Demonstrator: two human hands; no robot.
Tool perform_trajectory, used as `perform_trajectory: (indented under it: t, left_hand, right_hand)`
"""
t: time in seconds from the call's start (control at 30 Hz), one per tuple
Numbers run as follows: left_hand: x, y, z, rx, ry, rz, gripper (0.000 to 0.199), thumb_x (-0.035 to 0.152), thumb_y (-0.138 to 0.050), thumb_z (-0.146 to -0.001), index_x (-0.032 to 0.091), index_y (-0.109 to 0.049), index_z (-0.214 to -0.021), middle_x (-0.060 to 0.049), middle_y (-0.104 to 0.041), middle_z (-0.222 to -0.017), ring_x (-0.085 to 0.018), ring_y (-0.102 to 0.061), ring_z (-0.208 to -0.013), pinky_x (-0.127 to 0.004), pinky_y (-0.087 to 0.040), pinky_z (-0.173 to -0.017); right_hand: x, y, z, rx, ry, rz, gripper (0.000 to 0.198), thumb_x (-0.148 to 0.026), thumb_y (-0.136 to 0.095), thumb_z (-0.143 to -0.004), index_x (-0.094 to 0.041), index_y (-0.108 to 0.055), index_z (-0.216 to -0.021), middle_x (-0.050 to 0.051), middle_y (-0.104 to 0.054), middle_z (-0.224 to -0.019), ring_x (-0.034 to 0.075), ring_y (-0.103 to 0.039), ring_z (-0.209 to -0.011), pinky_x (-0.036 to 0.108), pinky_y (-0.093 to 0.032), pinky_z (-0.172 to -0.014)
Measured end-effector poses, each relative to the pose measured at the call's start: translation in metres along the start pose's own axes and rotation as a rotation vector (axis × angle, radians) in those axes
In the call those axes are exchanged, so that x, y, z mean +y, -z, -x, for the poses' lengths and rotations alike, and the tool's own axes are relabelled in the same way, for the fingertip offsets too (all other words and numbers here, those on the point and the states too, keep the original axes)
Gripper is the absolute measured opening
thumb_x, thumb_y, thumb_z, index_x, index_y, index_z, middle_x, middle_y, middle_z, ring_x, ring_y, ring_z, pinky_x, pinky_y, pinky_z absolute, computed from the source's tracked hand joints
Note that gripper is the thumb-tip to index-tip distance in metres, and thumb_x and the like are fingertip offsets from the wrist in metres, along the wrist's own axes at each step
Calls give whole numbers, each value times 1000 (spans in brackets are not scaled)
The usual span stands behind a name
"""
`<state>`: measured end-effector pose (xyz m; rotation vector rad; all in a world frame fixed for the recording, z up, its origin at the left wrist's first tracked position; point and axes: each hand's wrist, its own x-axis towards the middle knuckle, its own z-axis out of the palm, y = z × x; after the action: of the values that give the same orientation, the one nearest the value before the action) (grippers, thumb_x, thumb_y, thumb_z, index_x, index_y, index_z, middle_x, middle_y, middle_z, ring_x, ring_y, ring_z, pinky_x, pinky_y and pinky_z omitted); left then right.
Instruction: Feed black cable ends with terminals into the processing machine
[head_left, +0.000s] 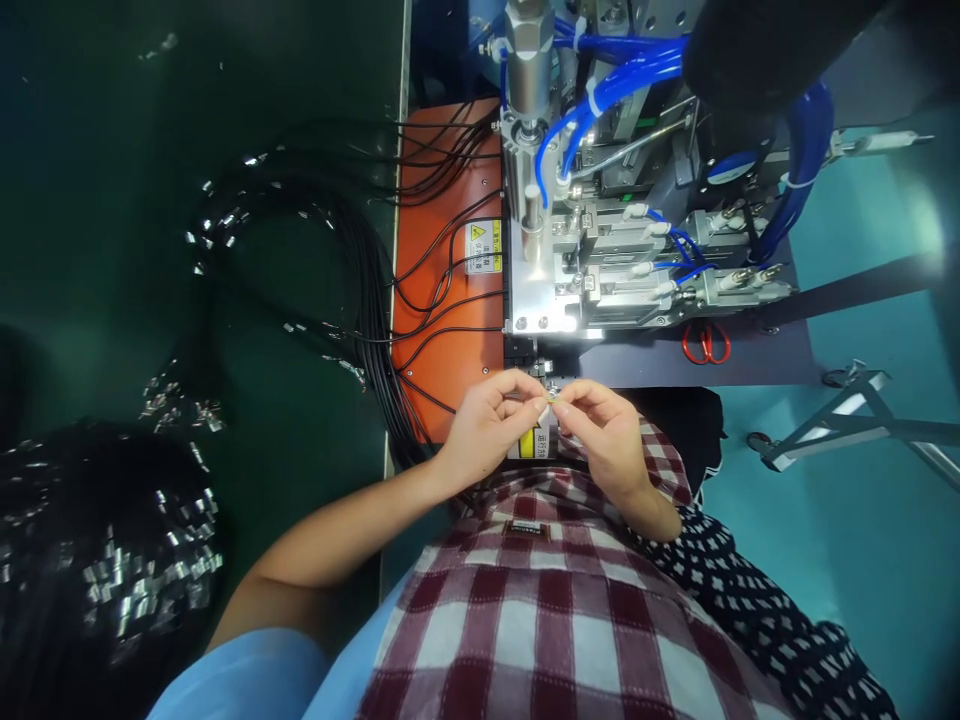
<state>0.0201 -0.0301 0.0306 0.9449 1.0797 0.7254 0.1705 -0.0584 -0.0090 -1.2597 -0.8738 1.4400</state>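
My left hand and my right hand meet in front of the machine, close to my checked apron. Thumb and forefinger of each hand are pinched together, the fingertips almost touching. Between them is a tiny light-coloured bit, too small to name. Just beyond the fingers stands the near edge of the metal machine. Below them a white and yellow label partly shows. Black cables run over the orange plate to the left of my left hand.
Red-handled scissors lie on the dark base at the right. Blue air tubes arch above the machine. A large bundle of black cables with shiny ends fills the lower left. A wheeled metal frame stands on the right.
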Motion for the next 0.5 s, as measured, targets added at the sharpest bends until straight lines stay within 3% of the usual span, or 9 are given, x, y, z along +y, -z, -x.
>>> perform_trajectory:
  t: [0.3, 0.5]
  left_hand:
    - [-2, 1, -2, 0, 10, 10, 27, 39, -74, -78, 14, -61, -80, 7, -48, -57, -3, -40, -44, -16, -31, -41]
    - [-1, 0, -2, -7, 2, 2, 24, 35, -72, -80, 14, -61, -79, 7, -48, -58, -2, -37, -43, -15, -30, -41]
  right_hand:
    - [1, -2, 0, 22, 137, 86, 10, -27, -68, -83, -20, -64, -77, -2, -56, -70, 11, -48, -59, 26, -41, -56]
    - [2, -4, 2, 91, 376, 262, 7, -19, -65, -83, -22, -62, -77, -1, -57, -73, 13, -51, -65, 29, -43, -61]
